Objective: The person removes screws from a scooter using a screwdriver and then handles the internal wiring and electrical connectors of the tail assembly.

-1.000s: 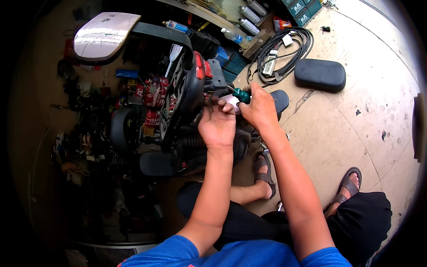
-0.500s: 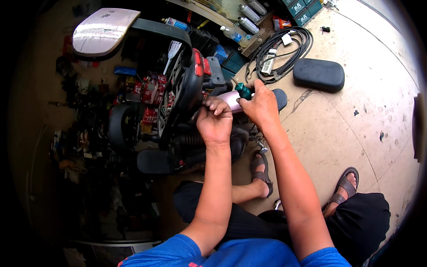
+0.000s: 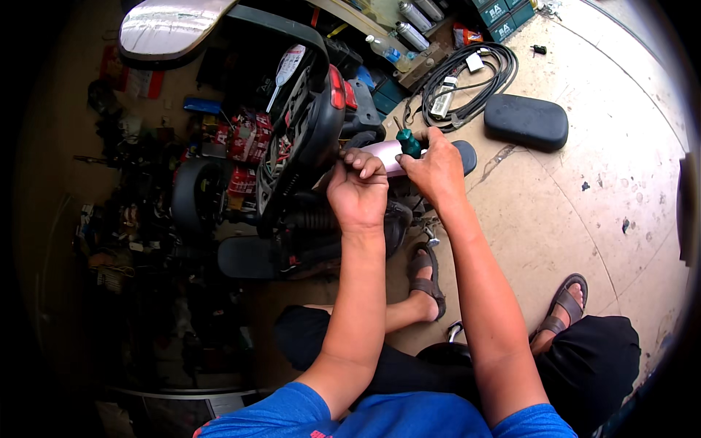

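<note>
head | left hand [image 3: 359, 191]: palm up, fingers half curled beside the black vehicle frame [image 3: 315, 139]; cannot tell if gripping | right hand [image 3: 438, 166]: thumb and fingers closed on green-handled screwdriver [image 3: 409, 144], shaft pointing away | pink panel [image 3: 383, 155]: between hands | coiled cable [image 3: 509, 67]: beyond right hand | black pad [image 3: 526, 122]: right of it
</note>
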The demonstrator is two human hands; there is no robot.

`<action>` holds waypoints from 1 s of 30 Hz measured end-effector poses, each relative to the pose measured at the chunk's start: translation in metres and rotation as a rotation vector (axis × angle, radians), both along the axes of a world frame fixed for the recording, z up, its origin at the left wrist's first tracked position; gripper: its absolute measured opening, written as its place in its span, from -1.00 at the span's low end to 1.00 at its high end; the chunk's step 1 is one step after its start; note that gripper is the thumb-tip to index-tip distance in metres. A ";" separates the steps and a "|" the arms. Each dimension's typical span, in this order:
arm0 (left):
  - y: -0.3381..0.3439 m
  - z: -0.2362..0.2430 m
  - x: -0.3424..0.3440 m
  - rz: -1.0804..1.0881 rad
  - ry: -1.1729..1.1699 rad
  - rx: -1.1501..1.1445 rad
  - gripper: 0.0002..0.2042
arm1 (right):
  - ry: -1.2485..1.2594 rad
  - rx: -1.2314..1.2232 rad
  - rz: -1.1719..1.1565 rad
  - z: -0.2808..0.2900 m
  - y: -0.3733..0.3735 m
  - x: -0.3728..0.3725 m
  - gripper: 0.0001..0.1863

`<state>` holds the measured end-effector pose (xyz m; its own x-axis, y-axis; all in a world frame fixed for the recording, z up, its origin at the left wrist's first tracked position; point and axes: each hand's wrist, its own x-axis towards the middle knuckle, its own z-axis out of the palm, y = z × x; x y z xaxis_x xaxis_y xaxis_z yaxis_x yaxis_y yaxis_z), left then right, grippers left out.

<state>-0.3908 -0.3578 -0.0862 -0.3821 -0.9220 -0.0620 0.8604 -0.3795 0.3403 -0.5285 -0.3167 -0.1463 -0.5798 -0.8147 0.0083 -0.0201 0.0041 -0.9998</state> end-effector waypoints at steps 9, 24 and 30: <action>-0.008 -0.005 0.000 -0.056 0.045 0.039 -0.85 | 0.009 0.033 -0.006 -0.001 -0.002 0.002 -0.55; 0.004 -0.003 -0.003 0.005 0.076 -0.064 -0.85 | -0.004 0.045 -0.018 -0.004 0.001 0.001 -0.54; -0.010 -0.017 0.003 -0.094 0.058 0.030 -0.86 | -0.009 0.040 -0.024 -0.004 0.000 0.003 -0.53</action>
<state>-0.3878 -0.3681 -0.1036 -0.4707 -0.8799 -0.0645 0.8383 -0.4689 0.2783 -0.5260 -0.3166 -0.1505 -0.5993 -0.8000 -0.0291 -0.0108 0.0444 -0.9990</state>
